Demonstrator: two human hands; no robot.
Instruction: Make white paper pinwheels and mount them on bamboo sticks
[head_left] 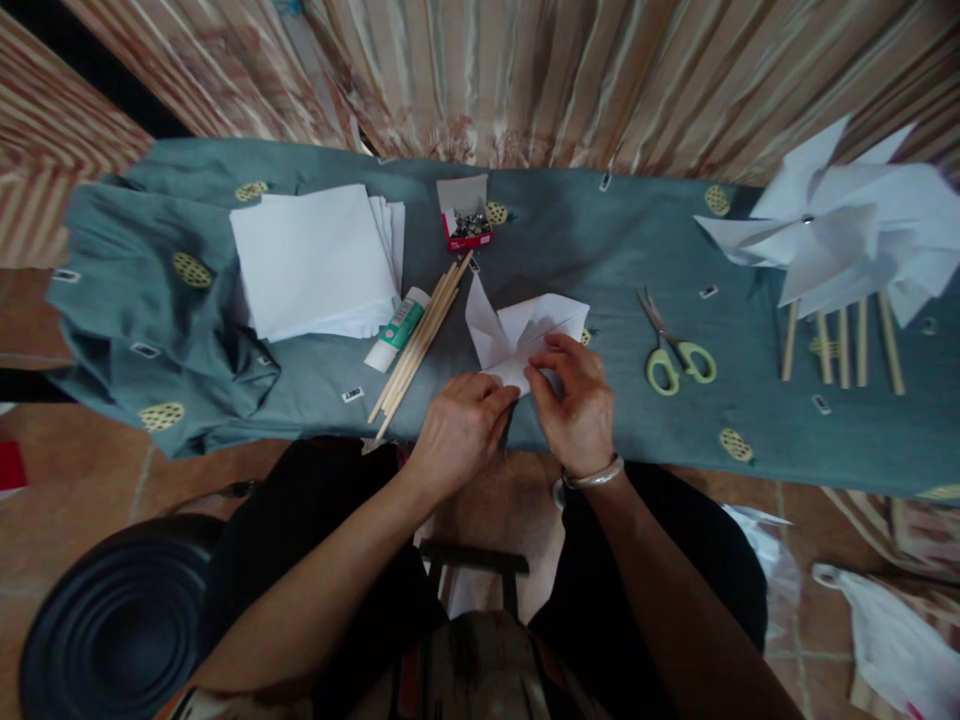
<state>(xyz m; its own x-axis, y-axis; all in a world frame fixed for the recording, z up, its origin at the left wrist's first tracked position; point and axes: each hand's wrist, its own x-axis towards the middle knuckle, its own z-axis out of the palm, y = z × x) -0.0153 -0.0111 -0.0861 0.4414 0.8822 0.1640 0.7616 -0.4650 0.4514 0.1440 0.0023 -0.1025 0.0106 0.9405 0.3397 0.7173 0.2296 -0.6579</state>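
A white paper pinwheel (517, 325), cut and partly folded, lies at the middle of the cloth-covered table. My left hand (466, 415) is closed on its near edge, thumb and fingers pinching the paper. On the right side of the same paper, my right hand (574, 395) has its thumb and fingers curled against a flap, pressing it. Several thin wooden sticks (421, 345) and a green and white glue stick (398, 330) lie just left of the paper. Scissors with light green handles (679, 365) rest to the right, blades partly apart.
A stack of white paper (315, 265) lies on the left. Behind the sticks stands an open red box of metal pins (469, 225). Several pinwheels on sticks (840, 220) lie overlapped at the far right. A curtain (525, 80) hangs along the back edge of the table.
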